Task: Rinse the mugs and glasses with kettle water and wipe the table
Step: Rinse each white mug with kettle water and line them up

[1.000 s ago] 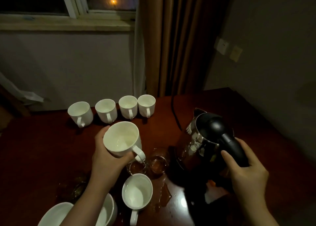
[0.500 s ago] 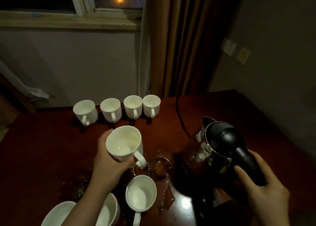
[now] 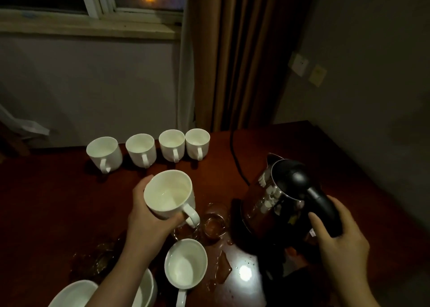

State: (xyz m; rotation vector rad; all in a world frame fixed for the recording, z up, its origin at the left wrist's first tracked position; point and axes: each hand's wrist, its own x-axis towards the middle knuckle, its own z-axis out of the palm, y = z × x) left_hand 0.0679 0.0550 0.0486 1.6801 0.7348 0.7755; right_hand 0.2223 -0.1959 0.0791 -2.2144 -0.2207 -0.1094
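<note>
My left hand grips a white mug above the dark red table, its mouth tilted toward me with a little water inside. My right hand holds the black handle of the dark kettle, which stands on its base at the right. Two small glasses stand between mug and kettle. Another white mug sits below them. A row of several white mugs lines the table's far edge.
Spilled water pools near the glasses and lower mug. White bowls or mugs sit at the bottom left. The kettle's black cord runs back toward the curtain. More wet glassware glints at the left.
The kettle has come down from a slight lift onto its base, with my right hand still on the handle. My left hand keeps the mug in about the same place.
</note>
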